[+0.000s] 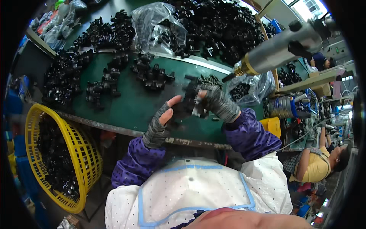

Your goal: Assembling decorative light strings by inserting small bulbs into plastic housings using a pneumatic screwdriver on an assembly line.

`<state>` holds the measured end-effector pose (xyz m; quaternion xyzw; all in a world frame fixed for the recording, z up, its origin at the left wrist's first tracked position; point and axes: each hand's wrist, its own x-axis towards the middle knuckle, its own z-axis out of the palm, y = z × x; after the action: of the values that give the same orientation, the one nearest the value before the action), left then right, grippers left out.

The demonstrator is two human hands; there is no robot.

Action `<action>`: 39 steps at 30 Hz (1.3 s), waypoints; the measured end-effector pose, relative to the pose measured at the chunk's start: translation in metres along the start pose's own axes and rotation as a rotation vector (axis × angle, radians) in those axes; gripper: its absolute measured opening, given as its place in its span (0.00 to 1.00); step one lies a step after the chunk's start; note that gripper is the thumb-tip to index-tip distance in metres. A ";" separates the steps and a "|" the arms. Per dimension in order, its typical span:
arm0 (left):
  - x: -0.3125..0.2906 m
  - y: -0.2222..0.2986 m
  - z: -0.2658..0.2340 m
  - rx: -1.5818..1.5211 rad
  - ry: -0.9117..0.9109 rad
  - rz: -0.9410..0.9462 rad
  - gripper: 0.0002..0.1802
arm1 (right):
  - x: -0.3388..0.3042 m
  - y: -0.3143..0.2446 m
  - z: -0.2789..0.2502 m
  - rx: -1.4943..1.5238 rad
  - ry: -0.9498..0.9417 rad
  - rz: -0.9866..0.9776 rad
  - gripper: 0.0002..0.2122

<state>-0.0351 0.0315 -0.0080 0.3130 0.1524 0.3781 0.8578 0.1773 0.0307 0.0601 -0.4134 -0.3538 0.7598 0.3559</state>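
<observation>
Mid-frame, I see the right hand (219,101) clamped on a blurred black part (190,98), probably stiff; I'd grip its body. The left hand (161,121) is spread.

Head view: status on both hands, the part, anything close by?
Left hand open, apparently empty. Right hand gripping black part above green tabletop. Gray cylindrical tool close by, upper right.

Place: a factory workshop
Green bench (127,108): long work surface under the right hand (217,101) and its grip
Heaped black parts (225,32): piled in bulk beyond the grip
Silver cylindrical tool (284,47): brass-collared, beyond and right of the grip
Yellow basket (75,156): full of dark parts, left of the grip
Co-worker (313,164): far right of the grip
</observation>
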 end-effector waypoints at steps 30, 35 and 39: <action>0.097 0.065 -0.012 2.623 0.157 0.065 0.30 | 0.050 -0.103 -0.045 -0.707 0.334 -0.829 0.16; 0.069 0.070 -0.039 2.491 0.081 0.514 0.23 | 0.023 -0.092 -0.048 -1.259 0.400 -0.790 0.17; 0.027 0.049 -0.052 2.299 0.193 0.770 0.19 | 0.019 -0.029 -0.083 -1.835 0.318 -0.487 0.07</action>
<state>-0.0703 0.0989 -0.0159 0.8863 0.3589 0.2740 -0.1032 0.2496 0.0810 0.0435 -0.5444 -0.8340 0.0274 0.0858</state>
